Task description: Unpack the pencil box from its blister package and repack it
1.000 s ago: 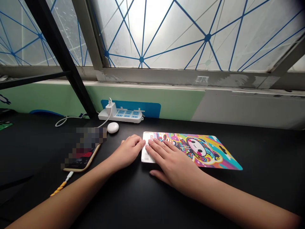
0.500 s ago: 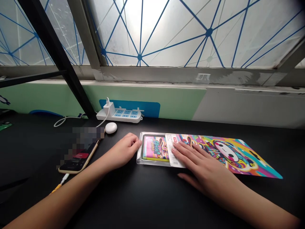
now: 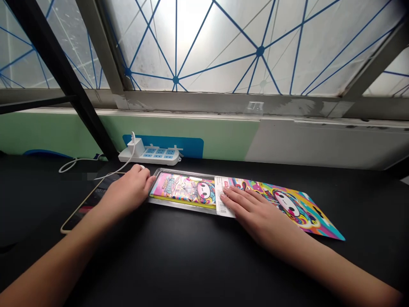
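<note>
Clear plastic tray [image 3: 183, 189] with a bright cartoon insert lies at centre frame on a black table [image 3: 191, 264], its right end inside a colourful card sleeve [image 3: 287, 204]. The left hand [image 3: 126, 192], fingers curled, meets the tray's left end; whether it pinches the edge is hard to tell. The right hand [image 3: 258, 213] lies flat, fingers spread, on the sleeve's white label. A phone [image 3: 81, 204] and power strip [image 3: 150, 155] sit at left.

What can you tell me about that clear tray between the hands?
The clear tray looks like thin glossy plastic, long and shallow, flat on the black table. Inside lies a cartoon-printed item with a yellow edge. The left hand touches its left end; its right end goes under a colourful card pressed by the right hand.
</note>
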The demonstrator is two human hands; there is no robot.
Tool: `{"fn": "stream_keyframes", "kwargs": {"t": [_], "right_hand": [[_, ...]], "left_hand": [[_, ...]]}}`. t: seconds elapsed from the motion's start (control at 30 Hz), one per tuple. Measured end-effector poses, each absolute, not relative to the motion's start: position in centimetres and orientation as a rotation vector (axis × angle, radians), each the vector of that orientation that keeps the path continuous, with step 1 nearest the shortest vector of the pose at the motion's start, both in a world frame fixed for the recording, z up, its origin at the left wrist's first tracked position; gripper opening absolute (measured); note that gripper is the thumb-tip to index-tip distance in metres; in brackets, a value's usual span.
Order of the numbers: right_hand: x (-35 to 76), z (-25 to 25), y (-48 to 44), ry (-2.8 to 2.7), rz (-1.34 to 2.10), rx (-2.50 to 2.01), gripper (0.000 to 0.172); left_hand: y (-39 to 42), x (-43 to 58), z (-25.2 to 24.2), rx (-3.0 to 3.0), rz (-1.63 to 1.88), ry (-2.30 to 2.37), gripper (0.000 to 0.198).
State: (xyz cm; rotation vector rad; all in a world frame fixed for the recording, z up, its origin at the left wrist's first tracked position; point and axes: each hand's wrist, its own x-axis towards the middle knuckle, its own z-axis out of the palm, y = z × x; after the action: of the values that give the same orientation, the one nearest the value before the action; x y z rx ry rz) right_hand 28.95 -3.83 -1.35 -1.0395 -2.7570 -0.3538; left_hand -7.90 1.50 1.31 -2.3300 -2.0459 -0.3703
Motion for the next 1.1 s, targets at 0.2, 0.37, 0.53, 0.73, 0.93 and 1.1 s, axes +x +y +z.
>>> {"fn": "stream_keyframes", "kwargs": {"t": [0.2, 0.37, 0.53, 0.73, 0.93, 1.1], "right_hand": [[28.8, -1.5, -4.0, -2.706, -0.313, -1.052, 0.055], [28.8, -1.6, -3.8, -2.666, -0.324, -0.987, 0.047], [29.0, -1.2, -3.6, -2.690, -0.352, -0.951, 0.044], [29.4, -1.0, -3.3, -2.721, -0.266, -0.942, 0.044], [29.6, -0.4, -3.6, -2.726, -0.151, -1.000, 0.045], [29.5, 0.1, -3.7, -2.745, -0.110, -1.029, 0.045]], "left_hand": [[-1.9, -2.2, 0.9, -2.509, -0.754, -1.486, 0.049], [-2.9, 1.4, 0.1, -2.751, -0.580, -1.247, 0.057], [-1.5, 2.9, -0.1, -2.838, -0.280, -1.379, 0.061], [-1.2, 2.9, -0.3, -2.815, -0.252, -1.376, 0.066], [-1.3, 2.8, -0.4, -2.824, -0.222, -1.378, 0.072], [-1.3, 2.7, -0.5, -2.811, -0.262, -1.344, 0.073]]}}
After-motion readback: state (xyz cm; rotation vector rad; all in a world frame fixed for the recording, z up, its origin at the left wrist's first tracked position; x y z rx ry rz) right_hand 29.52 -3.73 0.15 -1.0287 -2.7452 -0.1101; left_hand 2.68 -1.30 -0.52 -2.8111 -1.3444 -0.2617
